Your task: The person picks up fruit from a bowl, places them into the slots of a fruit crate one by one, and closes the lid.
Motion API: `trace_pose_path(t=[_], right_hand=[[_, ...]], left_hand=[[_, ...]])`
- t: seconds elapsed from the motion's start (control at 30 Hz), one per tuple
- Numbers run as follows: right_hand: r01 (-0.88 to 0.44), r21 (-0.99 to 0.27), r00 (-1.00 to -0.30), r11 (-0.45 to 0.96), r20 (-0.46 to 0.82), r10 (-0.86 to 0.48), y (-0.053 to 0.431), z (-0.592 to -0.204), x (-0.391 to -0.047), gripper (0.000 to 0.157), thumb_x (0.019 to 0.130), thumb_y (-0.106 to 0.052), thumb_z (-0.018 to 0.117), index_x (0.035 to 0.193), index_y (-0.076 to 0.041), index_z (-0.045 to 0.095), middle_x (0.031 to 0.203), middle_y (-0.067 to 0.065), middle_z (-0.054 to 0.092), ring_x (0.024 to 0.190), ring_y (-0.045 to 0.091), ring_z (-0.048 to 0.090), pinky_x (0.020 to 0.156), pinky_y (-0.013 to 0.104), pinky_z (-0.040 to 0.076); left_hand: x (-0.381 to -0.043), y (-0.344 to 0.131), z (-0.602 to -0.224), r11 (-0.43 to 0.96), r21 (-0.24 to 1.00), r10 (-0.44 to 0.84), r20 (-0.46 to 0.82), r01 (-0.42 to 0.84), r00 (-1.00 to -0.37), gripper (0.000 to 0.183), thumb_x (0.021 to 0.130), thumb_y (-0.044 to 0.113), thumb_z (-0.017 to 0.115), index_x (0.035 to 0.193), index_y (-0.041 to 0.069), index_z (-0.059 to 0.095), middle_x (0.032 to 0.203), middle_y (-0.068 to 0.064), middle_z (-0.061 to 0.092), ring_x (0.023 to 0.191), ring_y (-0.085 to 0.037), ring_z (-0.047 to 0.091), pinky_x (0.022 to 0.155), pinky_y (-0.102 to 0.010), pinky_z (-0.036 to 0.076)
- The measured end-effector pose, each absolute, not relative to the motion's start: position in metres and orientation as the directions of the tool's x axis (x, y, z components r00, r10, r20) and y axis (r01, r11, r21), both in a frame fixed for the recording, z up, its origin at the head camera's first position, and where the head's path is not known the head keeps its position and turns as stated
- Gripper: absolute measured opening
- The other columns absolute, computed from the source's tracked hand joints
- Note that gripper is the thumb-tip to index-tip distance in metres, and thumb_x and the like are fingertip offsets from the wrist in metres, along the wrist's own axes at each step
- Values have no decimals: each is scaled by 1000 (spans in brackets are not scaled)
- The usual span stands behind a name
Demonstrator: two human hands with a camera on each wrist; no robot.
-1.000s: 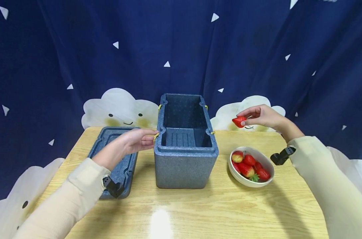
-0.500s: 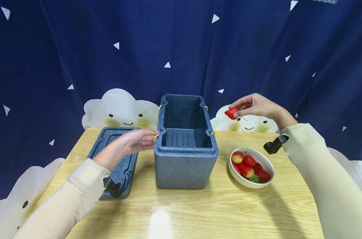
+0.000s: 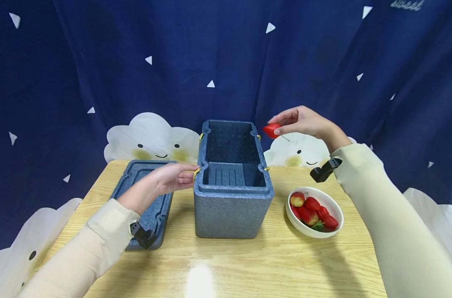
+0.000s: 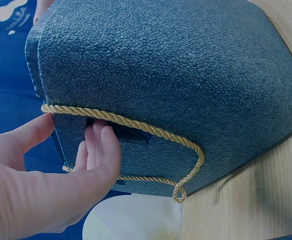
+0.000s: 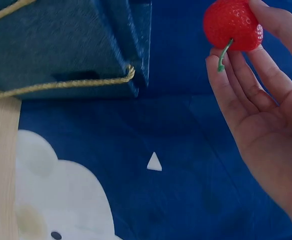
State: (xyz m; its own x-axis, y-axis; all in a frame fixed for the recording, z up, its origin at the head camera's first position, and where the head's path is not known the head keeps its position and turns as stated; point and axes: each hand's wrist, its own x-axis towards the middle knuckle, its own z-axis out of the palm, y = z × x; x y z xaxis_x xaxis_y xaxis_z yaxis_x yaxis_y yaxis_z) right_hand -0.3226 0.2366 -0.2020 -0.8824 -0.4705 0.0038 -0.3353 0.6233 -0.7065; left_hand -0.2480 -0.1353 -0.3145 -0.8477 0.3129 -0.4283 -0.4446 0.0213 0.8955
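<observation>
In the head view a tall speckled grey-blue foam box (image 3: 231,217) stands lidless at the table's middle, with yellow rope loops (image 4: 198,155) on its sides. My left hand (image 3: 170,178) touches its left side: the thumb lies at the rim and the fingertips are by a recess, within the rope loop. My right hand (image 3: 308,122) is raised beyond the box's right side and pinches a red strawberry (image 5: 231,25) with a green stem. Its tip points left, just right of the box's far rim. A white bowl (image 3: 293,221) of several strawberries (image 3: 308,215) sits right of the box.
The matching lid (image 3: 160,207) lies flat at the left, partly behind my left forearm. Below is a light wooden table (image 3: 226,269). A dark blue curtain (image 3: 173,82) with white triangles and clouds hangs behind it.
My right hand has moved left and upward with the strawberry, from above the bowl toward the box. The left hand has kept its place on the box. The head view has shifted slightly.
</observation>
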Motion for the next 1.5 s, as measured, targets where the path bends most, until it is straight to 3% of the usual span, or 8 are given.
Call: trace_pose_path(t=[0.23, 0.43, 0.63, 0.93, 1.2, 1.5], right_hand=[[-355, -752, -850, 556, 11, -527, 215, -200, -334, 37, 90, -15, 67, 124, -4, 62, 101, -8, 73, 93, 14, 66, 89, 20, 54], [-369, -776, -806, 512, -8, -592, 193, -198, -341, 31, 89, -13, 67, 119, -6, 63, 100, -6, 73, 95, 17, 64, 102, 34, 48], [-367, -770, -795, 522, -31, -605, 173, -198, -346, 31, 88, -14, 67, 117, -6, 65, 100, -3, 73, 98, 22, 61, 104, 45, 45], [-343, -781, -800, 522, -48, -598, 148, -203, -355, 31, 88, -15, 67, 117, -5, 66, 102, 0, 73, 99, 21, 59, 104, 43, 45], [-329, -761, -815, 559, -70, -575, 131, -212, -361, 31, 87, -17, 69, 116, -5, 67, 104, 4, 72, 101, 22, 57, 105, 42, 45], [-318, -655, -850, 685, -123, -512, 117, -216, -360, 32, 88, -17, 70, 116, -4, 66, 115, 14, 68, 101, 24, 58, 105, 40, 50]], left_hand=[[-248, -135, -315, 22, 897, 313, -426, -442, -849, 43, 98, 17, 52, 136, 1, 39, 96, 2, 58, 84, -8, 61, 115, -39, 39], [-250, -135, -316, 7, 895, 310, -425, -445, -850, 43, 98, 16, 52, 136, 2, 39, 96, 1, 58, 85, -8, 61, 116, -40, 39], [-250, -132, -315, 4, 891, 301, -434, -454, -849, 46, 98, 17, 52, 139, 1, 37, 108, -4, 52, 91, -11, 57, 116, -39, 39], [-251, -132, -313, 1, 892, 306, -431, -452, -849, 48, 98, 17, 52, 140, 0, 36, 100, -2, 56, 87, -10, 60, 116, -39, 39], [-249, -134, -313, 1, 896, 312, -422, -444, -851, 38, 98, 16, 52, 132, 3, 43, 90, 3, 61, 82, -8, 62, 115, -39, 40], [-245, -136, -312, 7, 899, 309, -418, -437, -854, 48, 97, 17, 54, 139, 0, 39, 96, 1, 62, 87, -9, 63, 114, -39, 41]])
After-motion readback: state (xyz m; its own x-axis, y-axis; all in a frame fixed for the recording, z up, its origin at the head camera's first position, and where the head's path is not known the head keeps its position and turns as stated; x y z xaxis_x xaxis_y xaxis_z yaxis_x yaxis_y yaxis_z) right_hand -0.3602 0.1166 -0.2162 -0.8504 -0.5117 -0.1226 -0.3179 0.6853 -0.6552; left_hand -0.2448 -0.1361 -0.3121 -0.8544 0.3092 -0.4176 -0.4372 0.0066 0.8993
